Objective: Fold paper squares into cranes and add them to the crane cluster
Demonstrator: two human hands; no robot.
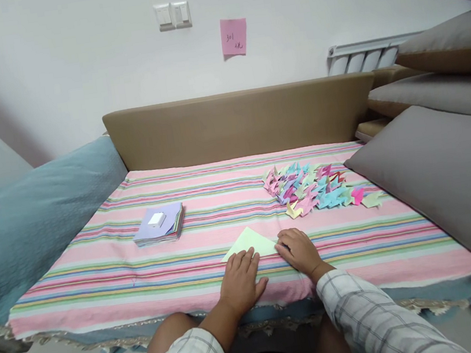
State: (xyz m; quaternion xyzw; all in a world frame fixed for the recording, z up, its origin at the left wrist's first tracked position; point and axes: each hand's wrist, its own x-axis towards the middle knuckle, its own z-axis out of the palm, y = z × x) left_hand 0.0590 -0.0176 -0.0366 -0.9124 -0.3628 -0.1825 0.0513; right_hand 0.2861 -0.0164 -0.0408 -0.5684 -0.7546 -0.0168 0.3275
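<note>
A pale green sheet of paper (pixel 251 241), folded into a triangle with its peak pointing away from me, lies on the striped cloth (pixel 216 290). My left hand (pixel 239 281) rests flat on the paper's near edge, left of its middle, fingers stretched out. At the right corner, my right hand (pixel 299 250) has its fingers curled, with thumb and forefinger closed on the paper. Beyond my right hand lie several folded paper cranes (pixel 307 187) in pink, blue, green, purple and yellow. To the left stands a stack of coloured paper (pixel 165 218) with a small white block (pixel 156 220) on top.
A brown backrest (pixel 237 125) runs along the far side, below a wall with switches (pixel 172 16) and a pink note (pixel 234 37). Grey cushions (pixel 437 177) are piled at the right. A blue-covered armrest (pixel 47 209) borders the left.
</note>
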